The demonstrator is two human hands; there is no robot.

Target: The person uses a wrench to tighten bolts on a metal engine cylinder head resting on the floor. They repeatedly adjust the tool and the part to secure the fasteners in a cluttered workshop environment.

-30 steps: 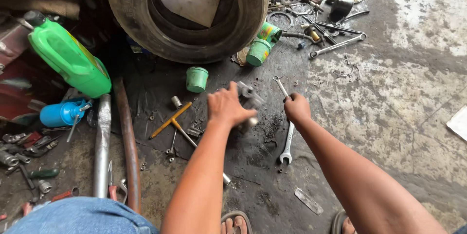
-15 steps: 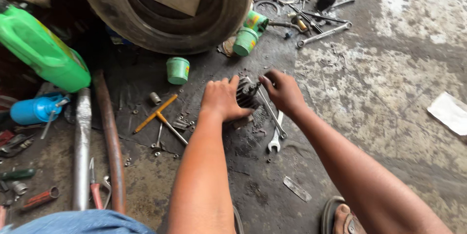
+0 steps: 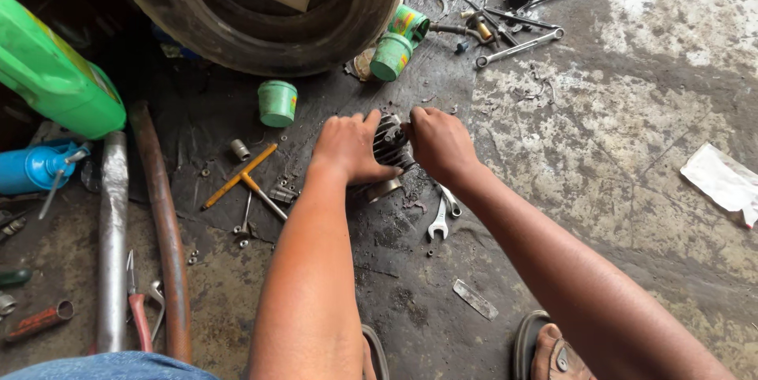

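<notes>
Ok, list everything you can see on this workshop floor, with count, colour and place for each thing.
finned metal part: one, dark grey, centre, between both hands
tyre: one, black, top
jug: one, green, far left
small tubs: three, green, below and right of the tyre
oil can: one, blue, left edge
pipes: two, silver and rusty, lower left
T-handle wrench: one, yellow, left of the hands
spanners: two, silver, one below the right hand, one top right
pliers: one, red-handled, bottom left
white wrapper: one, right edge
sandals: two, dark, bottom
left hand: on the part
right hand: fingers on the part
</notes>
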